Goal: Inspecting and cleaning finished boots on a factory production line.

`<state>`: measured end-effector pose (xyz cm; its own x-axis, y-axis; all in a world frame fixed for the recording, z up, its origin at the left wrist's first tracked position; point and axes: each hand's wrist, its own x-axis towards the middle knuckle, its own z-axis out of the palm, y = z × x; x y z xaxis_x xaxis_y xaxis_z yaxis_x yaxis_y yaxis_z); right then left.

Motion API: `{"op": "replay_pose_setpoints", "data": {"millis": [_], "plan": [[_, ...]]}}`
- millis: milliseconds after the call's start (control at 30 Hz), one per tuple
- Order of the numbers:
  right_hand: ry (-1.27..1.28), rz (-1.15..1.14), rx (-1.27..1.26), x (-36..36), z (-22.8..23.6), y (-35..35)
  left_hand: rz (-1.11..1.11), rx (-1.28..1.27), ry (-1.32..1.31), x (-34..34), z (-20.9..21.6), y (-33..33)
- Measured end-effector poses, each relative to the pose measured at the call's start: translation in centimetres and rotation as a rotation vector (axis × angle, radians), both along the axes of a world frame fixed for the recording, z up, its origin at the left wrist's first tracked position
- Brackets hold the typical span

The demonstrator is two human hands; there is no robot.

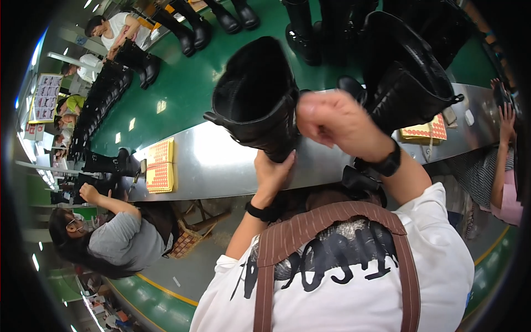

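A tall black boot (260, 119) is in front of me, its wide shaft opening turned up toward me. My left hand (275, 172) grips it low down, beneath the shaft, with thumb and fingers closed round the black leather. Beside the right side of the shaft is my right hand (338, 123), with its fingers curled together. Anything pinched in those fingers is hidden, and slight blur softens them. Another tall black boot (409, 83) stands just to the right, its opening also facing up.
A metal bench edge (215, 172) runs along a green worktop (182, 83) bearing several black boots. Yellow sticker sheets with red dots (160, 170) lie at left, more sticker sheets (423, 133) at right. Co-workers (133, 235) sit at both sides. A woven basket (187, 241) stands below.
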<state>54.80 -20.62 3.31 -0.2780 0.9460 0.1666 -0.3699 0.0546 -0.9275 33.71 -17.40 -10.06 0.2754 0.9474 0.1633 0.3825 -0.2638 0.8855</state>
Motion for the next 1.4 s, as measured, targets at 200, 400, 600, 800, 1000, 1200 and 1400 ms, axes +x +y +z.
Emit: {"op": "replay_pose_setpoints", "data": {"millis": [200, 400, 600, 800, 1000, 1200, 1400], "plan": [[-0.862, -0.580, 0.930, -0.5, 6.3, -4.1, 0.036, 0.056, -0.059, -0.8, 0.2, 0.6], [-1.433, -1.226, 0.870, 7.5, 9.3, -11.4, 0.042, -0.108, -0.005, -3.4, 0.9, 0.8], [-0.970, -1.057, 0.821, 9.7, 3.8, -9.2, -0.224, -0.212, 0.862, -4.1, 7.9, 0.3], [-0.899, -1.094, 0.782, 8.5, 3.8, -8.7, -0.517, -0.406, 0.304, 1.3, 8.0, -0.7], [-0.946, -1.015, 0.703, 9.1, 2.3, -8.5, -0.652, 0.038, -0.038, 4.5, 4.9, 1.0], [-1.247, -1.146, 0.806, 11.0, 2.7, -7.3, -0.644, 0.083, 0.108, 7.4, 6.4, 1.4], [-1.358, -1.105, 0.864, 8.4, 4.8, -7.8, -0.387, 0.058, -0.188, 7.6, 8.1, 1.5]]}}
